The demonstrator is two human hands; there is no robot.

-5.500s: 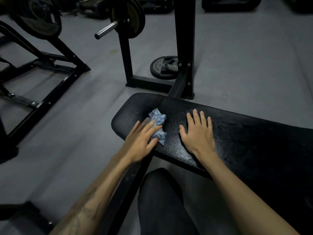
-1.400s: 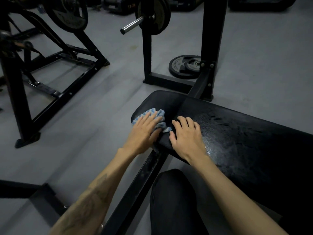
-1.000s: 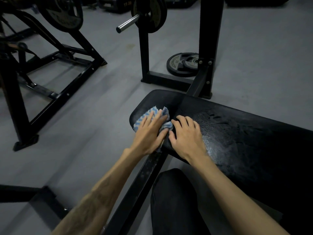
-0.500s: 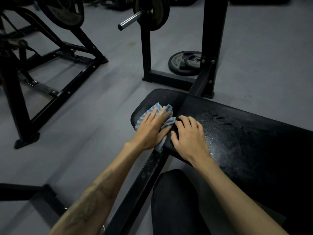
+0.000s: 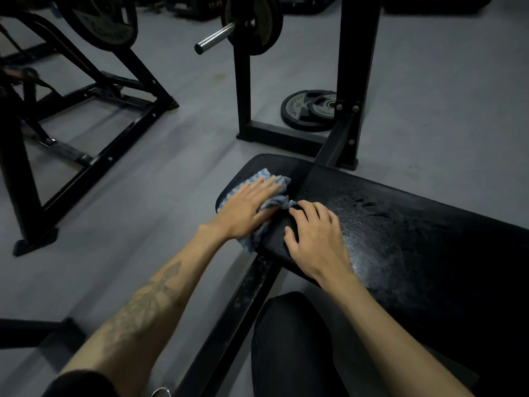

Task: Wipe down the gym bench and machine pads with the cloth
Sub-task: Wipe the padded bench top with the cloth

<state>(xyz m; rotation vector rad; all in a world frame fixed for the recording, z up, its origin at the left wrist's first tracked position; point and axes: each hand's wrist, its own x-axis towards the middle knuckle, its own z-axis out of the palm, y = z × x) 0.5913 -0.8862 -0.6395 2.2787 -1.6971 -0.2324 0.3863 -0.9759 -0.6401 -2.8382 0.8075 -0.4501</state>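
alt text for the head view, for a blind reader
A person's left hand presses a crumpled blue and white cloth onto the end of a black padded gym bench, whose surface glistens wet. The right hand rests beside it on the bench, loosely curled. Behind, a black round weight plate lies on the grey floor.

The left hand and the right hand are bare. A dark, leafy tattoo runs along the left forearm. Toward the lower left of the frame, a black sleeve edge shows beside a thin silvery ring. At the bottom centre are dark plain trousers.
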